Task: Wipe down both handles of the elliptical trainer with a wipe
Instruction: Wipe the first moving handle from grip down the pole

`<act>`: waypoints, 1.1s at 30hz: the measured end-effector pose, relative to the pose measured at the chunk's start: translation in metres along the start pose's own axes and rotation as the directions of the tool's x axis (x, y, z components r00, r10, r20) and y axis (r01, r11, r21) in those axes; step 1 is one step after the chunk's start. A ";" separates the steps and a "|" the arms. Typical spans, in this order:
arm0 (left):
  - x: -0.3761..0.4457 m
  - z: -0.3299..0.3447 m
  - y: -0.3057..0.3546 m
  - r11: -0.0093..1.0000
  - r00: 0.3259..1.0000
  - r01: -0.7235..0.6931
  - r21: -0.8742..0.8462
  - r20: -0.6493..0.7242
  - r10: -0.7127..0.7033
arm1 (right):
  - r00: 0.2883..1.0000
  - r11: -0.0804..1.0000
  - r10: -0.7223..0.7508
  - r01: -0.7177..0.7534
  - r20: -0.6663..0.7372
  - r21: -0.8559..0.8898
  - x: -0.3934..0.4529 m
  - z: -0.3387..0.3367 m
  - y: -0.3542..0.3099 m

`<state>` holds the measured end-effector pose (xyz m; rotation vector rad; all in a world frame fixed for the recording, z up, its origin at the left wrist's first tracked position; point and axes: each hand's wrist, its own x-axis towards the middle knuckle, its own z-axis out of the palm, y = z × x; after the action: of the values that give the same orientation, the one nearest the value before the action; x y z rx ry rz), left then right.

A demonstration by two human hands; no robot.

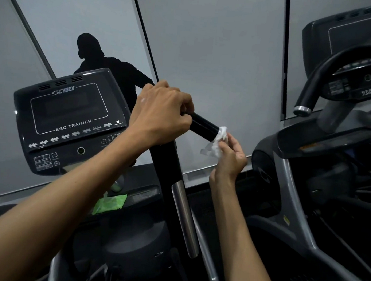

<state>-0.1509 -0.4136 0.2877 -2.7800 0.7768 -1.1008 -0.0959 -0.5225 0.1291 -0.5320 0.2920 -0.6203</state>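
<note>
The trainer's black right handle (203, 126) juts out to the right from its upright post (167, 172). My left hand (162, 114) grips the handle near the bend, fingers curled round it. My right hand (229, 158) pinches a crumpled white wipe (218, 140) and holds it against the handle's silver end cap. The other handle of this machine is out of view.
The Cybex Arc Trainer console (69, 119) sits to the left, with a green wipe packet (110, 203) on the shelf below it. A second machine's console and curved handle (311, 92) stand at the right. A grey wall panel lies straight ahead.
</note>
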 end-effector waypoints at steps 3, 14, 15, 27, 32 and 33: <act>0.000 0.001 0.000 1.000 1.000 -0.008 -0.002 -0.001 0.008 | 1.000 1.000 0.012 -0.012 0.016 -0.002 0.000 -0.001 0.001; 0.000 0.001 0.000 1.000 1.000 -0.006 -0.020 -0.016 0.006 | 0.783 0.639 -0.564 0.615 0.262 -0.463 -0.002 0.024 -0.003; 0.000 0.001 0.000 1.000 1.000 -0.003 -0.022 -0.020 0.003 | 0.725 0.554 -0.597 0.682 0.342 -0.478 -0.006 0.029 -0.004; -0.001 0.001 0.000 1.000 1.000 0.002 -0.017 -0.027 -0.002 | 0.485 0.216 -0.580 0.866 0.654 -0.451 -0.011 0.032 0.001; 0.001 0.002 0.002 1.000 1.000 0.014 -0.006 -0.021 -0.015 | 0.695 0.289 -0.436 0.710 0.572 -0.642 0.019 0.021 -0.021; 0.001 0.002 0.002 1.000 1.000 0.018 -0.007 -0.019 -0.018 | 0.668 0.291 -0.434 0.739 0.605 -0.608 0.011 0.027 -0.021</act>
<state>-0.1501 -0.4160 0.2864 -2.7911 0.7607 -1.1315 -0.0858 -0.5336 0.1620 -1.7522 0.0136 -1.1256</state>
